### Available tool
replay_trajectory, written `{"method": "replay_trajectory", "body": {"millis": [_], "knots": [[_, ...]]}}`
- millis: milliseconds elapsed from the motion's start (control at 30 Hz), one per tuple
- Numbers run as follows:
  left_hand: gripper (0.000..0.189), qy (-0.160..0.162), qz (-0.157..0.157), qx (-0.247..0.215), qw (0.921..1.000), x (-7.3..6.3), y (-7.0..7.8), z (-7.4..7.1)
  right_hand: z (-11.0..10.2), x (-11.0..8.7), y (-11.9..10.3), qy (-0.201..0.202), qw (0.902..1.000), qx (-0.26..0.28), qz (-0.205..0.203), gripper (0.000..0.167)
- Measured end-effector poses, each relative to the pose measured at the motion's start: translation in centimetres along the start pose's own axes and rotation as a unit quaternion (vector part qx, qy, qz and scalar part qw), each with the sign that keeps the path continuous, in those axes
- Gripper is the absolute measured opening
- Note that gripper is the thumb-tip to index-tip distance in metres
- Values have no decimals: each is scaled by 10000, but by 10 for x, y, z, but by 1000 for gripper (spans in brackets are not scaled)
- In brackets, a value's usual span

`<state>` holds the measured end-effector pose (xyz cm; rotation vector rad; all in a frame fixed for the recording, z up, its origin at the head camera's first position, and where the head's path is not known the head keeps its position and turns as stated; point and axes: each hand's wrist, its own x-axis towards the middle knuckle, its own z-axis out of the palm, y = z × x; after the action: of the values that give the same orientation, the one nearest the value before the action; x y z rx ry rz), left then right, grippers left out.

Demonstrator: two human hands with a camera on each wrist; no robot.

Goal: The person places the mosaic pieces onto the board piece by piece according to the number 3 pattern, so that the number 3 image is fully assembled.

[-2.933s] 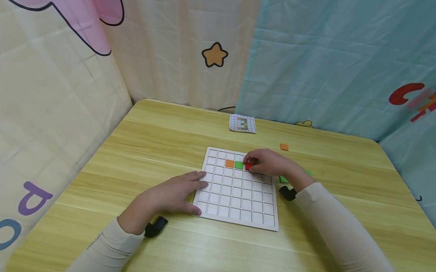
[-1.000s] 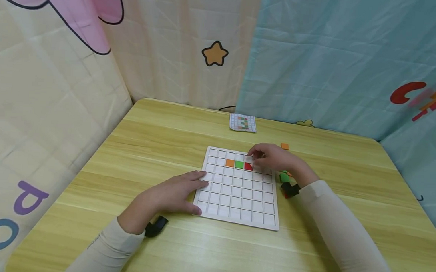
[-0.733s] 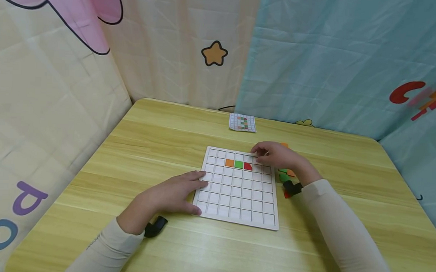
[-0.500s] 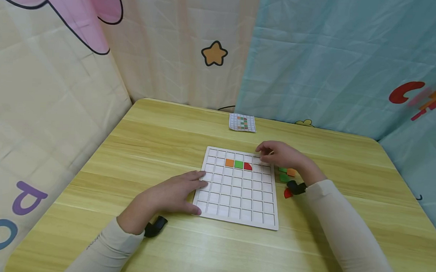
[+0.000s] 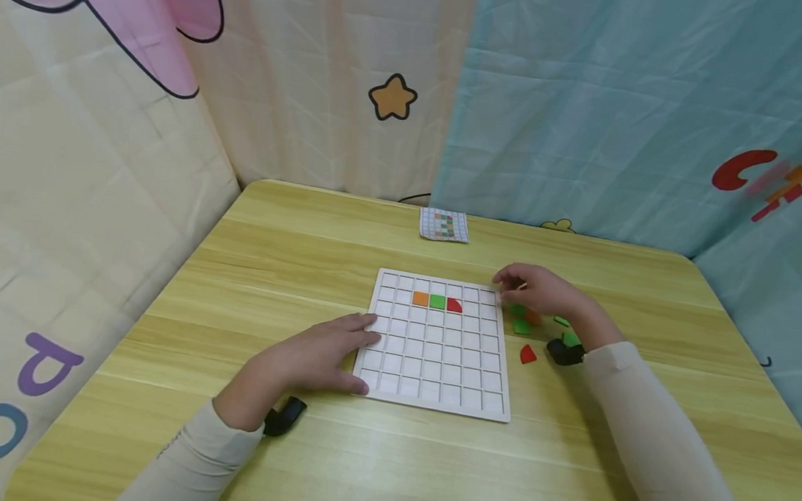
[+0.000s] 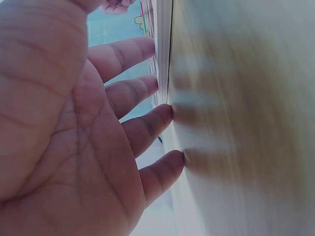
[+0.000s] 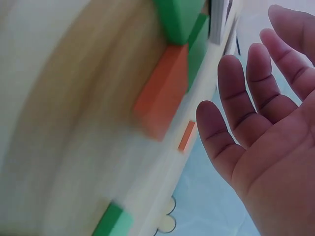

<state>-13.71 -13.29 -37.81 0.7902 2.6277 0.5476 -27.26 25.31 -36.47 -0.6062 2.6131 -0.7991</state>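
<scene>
A white grid board [image 5: 430,352] lies mid-table. One of its upper rows holds an orange square tile [image 5: 421,299], a green square tile [image 5: 437,302] and a red quarter-round tile [image 5: 454,305], side by side. My left hand [image 5: 318,353] rests at the board's left edge, fingers spread. Past the upper right corner hovers my right hand [image 5: 542,291], fingers loosely bent and holding nothing. Below it are loose tiles, among them a green one [image 5: 521,326] and an orange one [image 7: 162,93], partly hidden by the hand in the head view.
Another red quarter-round tile [image 5: 528,354] lies right of the board. More green tiles [image 5: 570,338] are near the right wrist, partly behind its black strap piece [image 5: 563,353]. A printed pattern card [image 5: 444,225] lies at the table's back edge, before the curtain [image 5: 577,139].
My right hand has let go of the red quarter-round tile, which stays in its cell, and moved right, off the board to the loose tiles. My left hand has stayed put.
</scene>
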Motion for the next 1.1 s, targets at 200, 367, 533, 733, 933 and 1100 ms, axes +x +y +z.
{"method": "replay_trajectory", "body": {"millis": [200,367,533,733,933,1100], "knots": [[78,17,37,-8,10000,-1,0,0,-2,-10,11,60,9999,31,145,28],[78,10,47,-16,10000,-1,0,-1,-3,-16,17,33,9999,31,134,27],[78,15,38,-30,10000,-1,0,-1,-3,-21,20,32,10000,-33,83,26],[78,31,53,-13,10000,-1,-1,0,-3,-26,23,-70,9998,15,181,27],[78,13,5,-9,10000,0,-1,0,-3,-28,26,-183,9995,61,238,27],[78,4,-4,-14,10000,-1,-1,0,-2,-27,26,-195,9995,9,258,25]]}}
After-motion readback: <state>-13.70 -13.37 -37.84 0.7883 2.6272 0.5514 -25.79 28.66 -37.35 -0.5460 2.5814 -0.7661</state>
